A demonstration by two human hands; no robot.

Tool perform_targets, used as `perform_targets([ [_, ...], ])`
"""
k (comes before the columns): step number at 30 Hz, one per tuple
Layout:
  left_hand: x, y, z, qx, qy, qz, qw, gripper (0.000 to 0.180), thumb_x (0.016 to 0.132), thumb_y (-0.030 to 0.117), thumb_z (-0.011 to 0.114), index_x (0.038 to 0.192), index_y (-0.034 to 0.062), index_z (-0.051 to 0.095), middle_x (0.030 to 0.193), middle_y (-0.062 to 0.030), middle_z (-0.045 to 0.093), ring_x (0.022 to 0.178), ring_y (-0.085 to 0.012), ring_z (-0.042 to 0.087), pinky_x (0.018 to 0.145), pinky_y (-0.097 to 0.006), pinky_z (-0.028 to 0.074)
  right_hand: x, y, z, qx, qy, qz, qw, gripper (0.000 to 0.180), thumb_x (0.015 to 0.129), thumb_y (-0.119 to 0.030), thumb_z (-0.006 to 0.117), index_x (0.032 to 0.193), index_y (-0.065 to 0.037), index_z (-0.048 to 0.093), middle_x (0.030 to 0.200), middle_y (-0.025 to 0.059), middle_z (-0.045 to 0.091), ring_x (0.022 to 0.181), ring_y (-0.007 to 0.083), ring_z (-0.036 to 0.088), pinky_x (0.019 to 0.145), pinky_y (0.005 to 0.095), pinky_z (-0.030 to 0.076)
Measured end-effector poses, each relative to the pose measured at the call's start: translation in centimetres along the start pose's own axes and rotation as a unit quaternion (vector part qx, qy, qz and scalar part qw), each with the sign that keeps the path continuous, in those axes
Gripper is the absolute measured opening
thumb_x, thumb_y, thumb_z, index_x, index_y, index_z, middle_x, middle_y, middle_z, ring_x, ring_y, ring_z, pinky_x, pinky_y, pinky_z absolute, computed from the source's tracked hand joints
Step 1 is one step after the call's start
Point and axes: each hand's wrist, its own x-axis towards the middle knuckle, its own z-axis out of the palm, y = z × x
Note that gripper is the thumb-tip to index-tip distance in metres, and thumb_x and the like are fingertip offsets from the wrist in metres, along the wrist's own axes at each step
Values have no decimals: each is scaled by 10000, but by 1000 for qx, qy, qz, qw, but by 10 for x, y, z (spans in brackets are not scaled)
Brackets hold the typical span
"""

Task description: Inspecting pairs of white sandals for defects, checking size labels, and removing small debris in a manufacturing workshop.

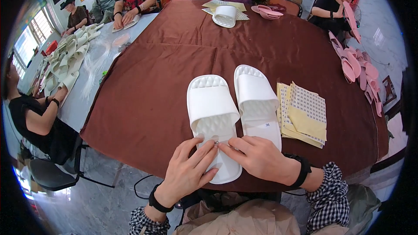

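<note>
At the near edge of the brown-covered table (148, 91), two bare hands meet over the insole of a white slipper; the left hand (186, 169) is loosely bent, its thumb spread well away from the fingers, its fingertips resting on the insole with nothing gripped in the palm; the right hand (263, 159) is half curled and reaches in from the other side, its foremost digits at a small printed sticker (216, 142), though whether they pinch it or only press it I cannot tell; the left-hand slipper (212, 100) lies sole down beneath both hands, toe pointing away from the person; just beside it lies the right-hand slipper (257, 91), a printed mark showing on its insole; to the right of the pair sits an overlapping pile of yellow-backed label sheets (307, 115); toward the far edge are another white slipper (224, 17) on more sheets, and some pink slippers (267, 12); along the right edge more pink slippers (350, 65) lie heaped; on the left, a pale table (93, 72) carries many off-white slippers (65, 63), with people seated around.
</note>
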Motion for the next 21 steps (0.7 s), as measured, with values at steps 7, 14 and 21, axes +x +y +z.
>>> perform_targets([
  [7,1,0,0,7,11,4,1000,472,875,310,735,1265,52,665,1383,-55,610,1239,-311,552,1053,-448,470,-3,-1,0,2,1,2,1000,442,862,-120,612,1276,31,644,1060,75,601,895,211,651,789,327,559],
  [14,-2,-1,2,-45,51,-19,998,477,858,283,766,1247,28,658,1358,-132,624,1256,-337,590,1060,-446,496,-4,-1,1,2,2,4,1000,422,857,-114,613,1253,32,639,1090,81,606,906,218,652,798,332,561],
  [21,-6,-3,6,-49,64,-14,997,466,840,245,788,1218,16,641,1356,-167,617,1250,-363,604,1042,-441,516,-15,-3,-12,40,-12,18,999,405,855,-105,623,1237,25,643,1126,97,628,958,241,667,843,353,567],
])
